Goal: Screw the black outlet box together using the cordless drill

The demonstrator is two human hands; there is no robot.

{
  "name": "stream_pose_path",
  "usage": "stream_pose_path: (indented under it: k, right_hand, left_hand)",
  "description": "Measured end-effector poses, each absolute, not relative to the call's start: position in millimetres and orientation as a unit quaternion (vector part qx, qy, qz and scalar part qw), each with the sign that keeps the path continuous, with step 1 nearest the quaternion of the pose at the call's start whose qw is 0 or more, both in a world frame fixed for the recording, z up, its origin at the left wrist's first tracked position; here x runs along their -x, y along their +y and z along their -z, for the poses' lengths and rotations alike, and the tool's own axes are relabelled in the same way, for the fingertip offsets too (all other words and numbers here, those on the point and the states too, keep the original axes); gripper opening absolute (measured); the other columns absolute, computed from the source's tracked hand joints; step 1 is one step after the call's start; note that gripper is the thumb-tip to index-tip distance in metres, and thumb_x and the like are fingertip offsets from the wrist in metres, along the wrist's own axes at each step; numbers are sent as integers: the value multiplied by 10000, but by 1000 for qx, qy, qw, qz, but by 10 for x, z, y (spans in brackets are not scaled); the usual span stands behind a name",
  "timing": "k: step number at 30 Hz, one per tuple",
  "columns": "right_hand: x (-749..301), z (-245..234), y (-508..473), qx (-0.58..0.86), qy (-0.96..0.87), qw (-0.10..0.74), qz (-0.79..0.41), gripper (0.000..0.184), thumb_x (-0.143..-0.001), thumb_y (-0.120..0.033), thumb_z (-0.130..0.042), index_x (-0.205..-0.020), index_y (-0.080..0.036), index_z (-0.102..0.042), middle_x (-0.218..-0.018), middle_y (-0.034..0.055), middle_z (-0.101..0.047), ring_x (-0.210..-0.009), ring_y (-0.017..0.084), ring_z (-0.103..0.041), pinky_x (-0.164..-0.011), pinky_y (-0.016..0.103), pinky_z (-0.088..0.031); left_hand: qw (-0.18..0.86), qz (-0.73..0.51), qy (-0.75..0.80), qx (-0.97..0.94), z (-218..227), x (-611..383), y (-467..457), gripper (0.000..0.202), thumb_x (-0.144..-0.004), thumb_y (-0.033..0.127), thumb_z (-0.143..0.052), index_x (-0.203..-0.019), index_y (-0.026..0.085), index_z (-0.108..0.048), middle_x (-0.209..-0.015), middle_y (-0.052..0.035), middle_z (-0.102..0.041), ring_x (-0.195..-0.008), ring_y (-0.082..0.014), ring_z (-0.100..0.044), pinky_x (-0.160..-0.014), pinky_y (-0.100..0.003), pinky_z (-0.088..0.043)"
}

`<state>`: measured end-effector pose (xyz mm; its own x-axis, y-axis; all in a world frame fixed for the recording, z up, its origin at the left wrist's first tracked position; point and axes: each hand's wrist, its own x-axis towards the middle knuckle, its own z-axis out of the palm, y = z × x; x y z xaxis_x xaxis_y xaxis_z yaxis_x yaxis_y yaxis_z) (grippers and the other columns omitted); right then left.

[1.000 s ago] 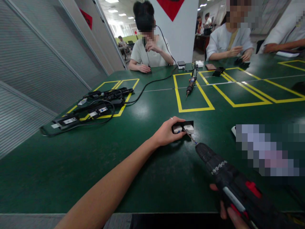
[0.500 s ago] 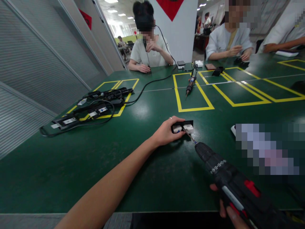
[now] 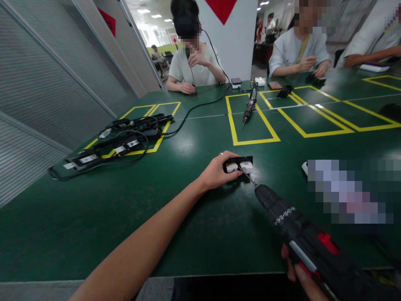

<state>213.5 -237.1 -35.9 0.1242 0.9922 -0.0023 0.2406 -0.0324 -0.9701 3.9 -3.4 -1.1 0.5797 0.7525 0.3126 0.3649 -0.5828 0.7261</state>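
**Black module (image 3: 239, 166) pinned on the counter, driver bit set against its top**

In the head view, the module is a small black block with two white inserts on its upper face. It lies flat on the green counter (image 3: 94, 217), just short of the near edge of a yellow-taped rectangle (image 3: 252, 141).

Our left hand (image 3: 217, 172) reaches in from the lower left. Its grip is clenched around the module's left end, with the thumb on the near side and the fingers curled over the far edge. One finger wears a ring.

Our right hand (image 3: 296, 271) shows only as a few fingertips at the bottom edge, its grip wrapped about the handle of a black-and-red cordless driver (image 3: 300, 234). The driver slants up and to the left. Its bit (image 3: 247, 177) meets the module's top close to the gap between the white inserts.

Inside the taped rectangle, well apart from the module, lies a corded electric screwdriver (image 3: 247, 113). At the far left, a cluster of black adapters and cables (image 3: 119, 140) rests on the counter. Across from us sit other people, their hands busy with their own pieces.
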Motion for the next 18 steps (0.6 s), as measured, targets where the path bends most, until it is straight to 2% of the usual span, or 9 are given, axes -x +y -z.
stream_pose_path:
  k: [2, 5, 11, 18]
  right_hand:
    - [-2151, 349, -2365, 590, -517, 466, -410, 85, -775, -330, -597, -778, -269, -656, -631, 34, -654, -404, 185, -586, -386, 296, -519]
    - [-2177, 349, -2355, 577, -515, 481, -413, 104, -794, -319, -595, -859, -280, -667, -524, -7, -607, -394, 174, -578, -387, 266, -511]
    - [-2167, 449, -2387, 585, -509, 481, -408, 236, -804, -444, -588, -925, -250, -646, -496, -10, -562, -414, 179, -582, -396, 260, -509]
    - [-2155, 611, -2431, 586, -532, 506, -343, 150, -786, -289, -580, -933, -279, -610, -476, -35, -520, -383, 152, -524, -410, 244, -496]
  left_hand:
    - [309, -312, 334, -834, 13, -37, -27, 400, -776, 302, -670, -1141, 177, -564, -1082, -72, -603, -956, -189, -576, -831, -339, -470]
    - [309, -313, 330, -836, 13, -34, -21, 408, -783, 326, -663, -1147, 173, -562, -1084, -77, -602, -961, -191, -574, -846, -346, -468]
    - [313, -309, 335, -833, 8, -31, -25, 413, -780, 332, -658, -1148, 176, -558, -1080, -79, -600, -951, -195, -576, -830, -349, -473]
    - [312, -307, 341, -832, 3, -37, -25, 390, -779, 332, -648, -1129, 179, -565, -1066, -74, -596, -944, -194, -574, -819, -343, -470]
